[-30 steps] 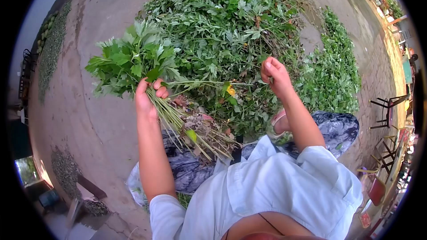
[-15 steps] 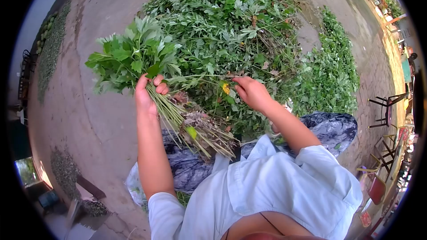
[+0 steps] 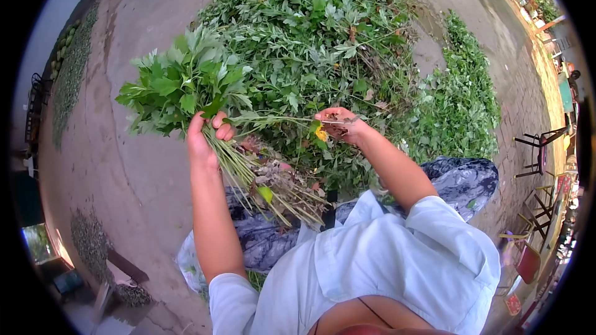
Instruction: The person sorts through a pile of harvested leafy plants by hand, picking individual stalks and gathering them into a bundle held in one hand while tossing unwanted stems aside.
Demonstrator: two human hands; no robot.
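Observation:
My left hand (image 3: 208, 136) is closed round a bunch of leafy green herb stems (image 3: 186, 80). Its leaves fan out beyond my fist, while the bare stems and brown withered leaves (image 3: 288, 183) trail down toward my lap. A single thin stem (image 3: 273, 118) runs from beside the bunch across to my right hand (image 3: 340, 125), whose fingers pinch its end. Dry brown leaf bits lie against the right palm, and a yellow leaf (image 3: 320, 133) hangs at the fingertips. Just past both hands rises a big heap of the same cut greens (image 3: 310, 31).
A second, lower strip of greens (image 3: 462, 99) lies to the right on the concrete floor (image 3: 143, 167). Dark patterned cloth (image 3: 459, 180) covers my legs. Stools (image 3: 540, 149) and a red-seated chair (image 3: 528, 263) stand at the far right. Dried plant matter (image 3: 90, 242) lies at left.
My right hand has turned so its palm faces up, shifting slightly left, and dry leaf bits now show in it. My left hand keeps the bunch almost in place.

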